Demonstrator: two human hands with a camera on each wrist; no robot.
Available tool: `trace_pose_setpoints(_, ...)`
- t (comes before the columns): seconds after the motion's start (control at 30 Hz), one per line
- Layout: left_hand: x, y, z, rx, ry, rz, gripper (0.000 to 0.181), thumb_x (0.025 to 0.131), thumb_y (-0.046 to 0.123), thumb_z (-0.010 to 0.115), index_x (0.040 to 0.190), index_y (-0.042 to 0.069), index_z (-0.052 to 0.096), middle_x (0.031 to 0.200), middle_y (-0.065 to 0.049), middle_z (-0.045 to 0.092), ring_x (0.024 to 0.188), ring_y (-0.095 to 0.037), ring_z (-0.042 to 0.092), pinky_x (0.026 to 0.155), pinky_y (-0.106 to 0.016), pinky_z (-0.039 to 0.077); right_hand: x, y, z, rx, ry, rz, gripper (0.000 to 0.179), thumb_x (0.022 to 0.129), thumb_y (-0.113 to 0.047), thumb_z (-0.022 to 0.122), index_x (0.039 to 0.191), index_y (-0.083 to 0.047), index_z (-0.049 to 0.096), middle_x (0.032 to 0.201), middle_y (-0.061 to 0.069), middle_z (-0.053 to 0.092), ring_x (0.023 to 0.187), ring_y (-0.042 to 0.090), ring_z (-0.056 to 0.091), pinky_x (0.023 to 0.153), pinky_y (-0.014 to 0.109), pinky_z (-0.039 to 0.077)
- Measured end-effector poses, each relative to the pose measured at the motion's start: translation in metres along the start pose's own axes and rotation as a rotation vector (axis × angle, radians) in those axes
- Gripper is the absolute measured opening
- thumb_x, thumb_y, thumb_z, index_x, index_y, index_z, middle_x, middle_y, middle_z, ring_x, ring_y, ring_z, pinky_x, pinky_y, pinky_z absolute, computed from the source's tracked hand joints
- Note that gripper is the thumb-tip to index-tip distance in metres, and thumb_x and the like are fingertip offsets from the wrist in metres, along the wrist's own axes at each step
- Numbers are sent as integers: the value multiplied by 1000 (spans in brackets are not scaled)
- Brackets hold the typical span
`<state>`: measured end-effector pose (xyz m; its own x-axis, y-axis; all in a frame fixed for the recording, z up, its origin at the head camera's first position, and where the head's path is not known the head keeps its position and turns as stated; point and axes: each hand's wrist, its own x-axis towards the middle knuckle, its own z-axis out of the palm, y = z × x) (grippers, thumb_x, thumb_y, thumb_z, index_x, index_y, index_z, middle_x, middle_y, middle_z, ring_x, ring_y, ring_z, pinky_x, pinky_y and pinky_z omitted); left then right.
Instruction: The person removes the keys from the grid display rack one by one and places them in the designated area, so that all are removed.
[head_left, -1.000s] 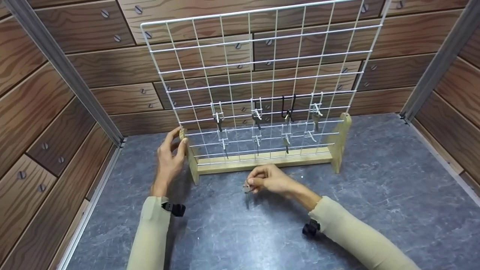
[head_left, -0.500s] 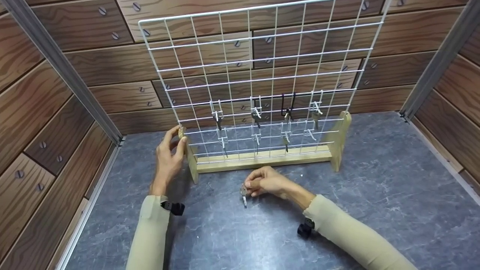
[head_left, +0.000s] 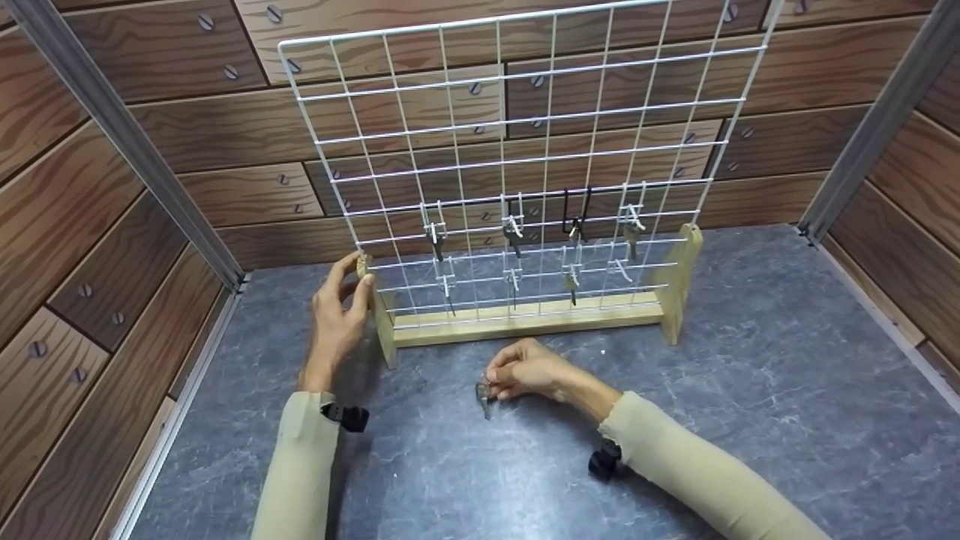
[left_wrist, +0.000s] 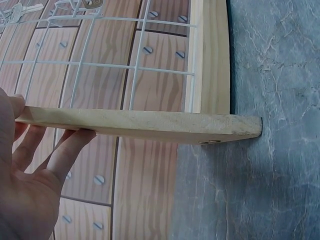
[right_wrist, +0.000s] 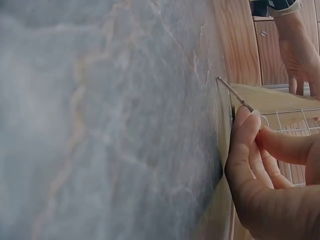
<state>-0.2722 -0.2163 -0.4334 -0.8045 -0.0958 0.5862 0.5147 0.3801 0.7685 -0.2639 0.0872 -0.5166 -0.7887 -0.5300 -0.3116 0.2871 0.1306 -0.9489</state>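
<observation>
My left hand grips the upper end of the wooden stand's left side piece, thumb on one face and fingers on the other. In front of the stand, just over the table, my right hand pinches a key by its ring. The key hangs down, and in the right wrist view its thin blade sticks out past the fingertips. A white wire grid stands upright in the wooden base. Hooks in two rows on its lower part carry several keys.
One white hook at the lower right carries no key. The grey marbled table is enclosed by wood-patterned walls with metal corner posts. A tiny white speck lies near the stand.
My right hand has moved slightly left and toward me with the key, which has turned in the fingers. The left hand has stayed on the stand.
</observation>
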Motion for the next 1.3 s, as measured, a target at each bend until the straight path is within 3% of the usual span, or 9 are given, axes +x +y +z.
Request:
trace_pose_setpoints(0.13,0,-6,1,-9,7,4,38,104,-5,62,142,-11,59,137,-33,64,123,-47,67,108,-62,55,1,0,2,-32,19,-3,7,98,8,66,101,10,72,82,11,75,72,14,73,67,22,65)
trace_pose_setpoints(0.37,3,-34,3,13,17,-16,39,104,-3,63,143,-6,60,139,-28,64,123,-42,68,107,-56,57,-2,-3,8,-92,81,32,8,97,11,65,101,11,72,84,16,76,68,15,73,67,24,66)
trace_pose_setpoints(0.53,3,-40,0,-17,-4,-19,41,104,1,66,145,-1,61,141,-25,65,122,-40,69,106,-54,59,-2,-5,11,-167,127,21,8,97,11,66,100,11,73,85,18,76,66,14,72,66,25,66)
trace_pose_setpoints(0.87,3,-37,-4,13,-34,-45,40,107,9,64,147,4,60,143,-21,64,127,-34,67,111,-47,57,-5,-6,17,-487,192,-121,10,94,5,72,85,1,75,73,11,74,61,14,69,60,30,65)
trace_pose_setpoints(1.0,3,-37,-4,20,-43,-45,41,108,10,63,148,4,59,144,-20,64,127,-35,67,108,-46,59,-6,-11,19,-647,200,-162,12,91,4,72,83,-3,77,71,6,74,59,10,67,55,25,61)
trace_pose_setpoints(1.3,5,-37,-3,14,-41,-40,41,107,8,64,148,4,60,143,-20,65,124,-40,70,99,-44,64,-3,-20,22,-898,235,-152,12,87,-4,80,81,-14,83,72,-5,73,69,13,59,61,27,53)
